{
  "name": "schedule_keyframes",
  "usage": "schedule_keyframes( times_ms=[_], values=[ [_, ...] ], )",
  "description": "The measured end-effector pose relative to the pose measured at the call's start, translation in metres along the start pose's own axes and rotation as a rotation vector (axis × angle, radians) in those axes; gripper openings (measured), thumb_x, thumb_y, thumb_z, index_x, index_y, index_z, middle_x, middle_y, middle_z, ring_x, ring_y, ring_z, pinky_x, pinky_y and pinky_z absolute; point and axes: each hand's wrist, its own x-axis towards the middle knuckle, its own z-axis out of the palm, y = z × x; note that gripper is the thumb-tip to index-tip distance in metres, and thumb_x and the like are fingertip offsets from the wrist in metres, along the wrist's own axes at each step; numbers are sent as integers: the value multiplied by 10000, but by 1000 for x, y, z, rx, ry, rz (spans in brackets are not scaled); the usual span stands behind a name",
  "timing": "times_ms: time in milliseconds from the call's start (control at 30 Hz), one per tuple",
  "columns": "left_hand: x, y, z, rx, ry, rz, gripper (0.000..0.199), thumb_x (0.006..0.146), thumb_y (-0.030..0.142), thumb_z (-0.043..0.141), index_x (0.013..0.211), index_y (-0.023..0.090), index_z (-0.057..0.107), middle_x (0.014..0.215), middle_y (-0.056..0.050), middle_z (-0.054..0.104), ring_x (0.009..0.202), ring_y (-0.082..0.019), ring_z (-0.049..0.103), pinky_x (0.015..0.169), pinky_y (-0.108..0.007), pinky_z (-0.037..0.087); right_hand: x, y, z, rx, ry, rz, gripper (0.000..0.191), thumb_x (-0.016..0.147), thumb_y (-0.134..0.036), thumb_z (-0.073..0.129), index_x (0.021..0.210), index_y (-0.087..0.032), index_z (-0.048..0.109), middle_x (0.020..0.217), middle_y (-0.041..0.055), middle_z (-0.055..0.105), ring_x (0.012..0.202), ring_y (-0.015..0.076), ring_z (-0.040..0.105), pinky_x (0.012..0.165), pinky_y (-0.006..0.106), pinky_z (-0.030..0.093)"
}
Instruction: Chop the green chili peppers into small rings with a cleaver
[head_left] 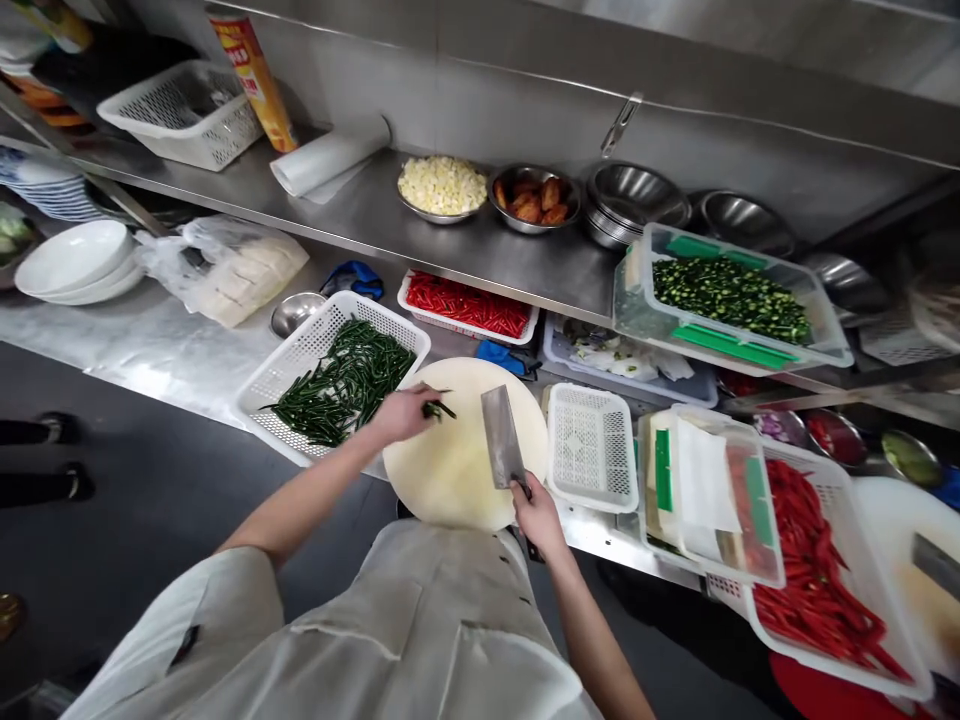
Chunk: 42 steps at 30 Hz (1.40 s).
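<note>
My left hand (409,412) is closed around a few thin green chilies (444,408), over the left side of a round cutting board (457,465). Gripped by its handle in my right hand (538,515) is a cleaver (501,435), its broad blade lying flat over the right part of the board. A white perforated basket (259,395) heaped with long dark green chilies (349,380) stands just left of the board. On the board's other side is a white basket (592,450) with nothing visible in it. My left fingertips are partly hidden.
Red chilies fill a tray (469,305) behind the board and a large basket (817,570) at right. Lidded containers (709,495) stand beside that basket. A shelf (360,220) above carries bowls and a tub (731,300) of chopped greens. Another cleaver (937,565) lies far right.
</note>
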Motion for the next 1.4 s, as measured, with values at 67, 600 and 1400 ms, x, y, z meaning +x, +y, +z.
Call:
schedule_keyframes(
  times_ms=[67,600,1400],
  values=[
    [12,34,39,23,-120,67,459,857,239,733,1312,302,728,1315,-77,694,1092,-303,730,965,-411,596,1,-1,-1,-36,1,-22,401,942,-548,551,1105,-233,739,874,47,765,869,257,706,756,328,541],
    [-1,-12,58,53,-118,235,960,858,634,825,1678,360,406,1754,-68,337,1614,-438,238,1337,-604,222,-61,52,-65,-380,59,-132,450,990,-577,531,1225,-294,790,1184,84,819,1116,343,758,954,413,577],
    [8,-22,84,-211,-194,395,558,1077,527,559,1592,314,536,1572,-62,610,1555,-287,461,1286,-519,361,117,-69,-60,-1180,-557,-748,330,1065,-468,529,988,-281,789,930,62,824,866,225,751,750,278,439]
  ],
)
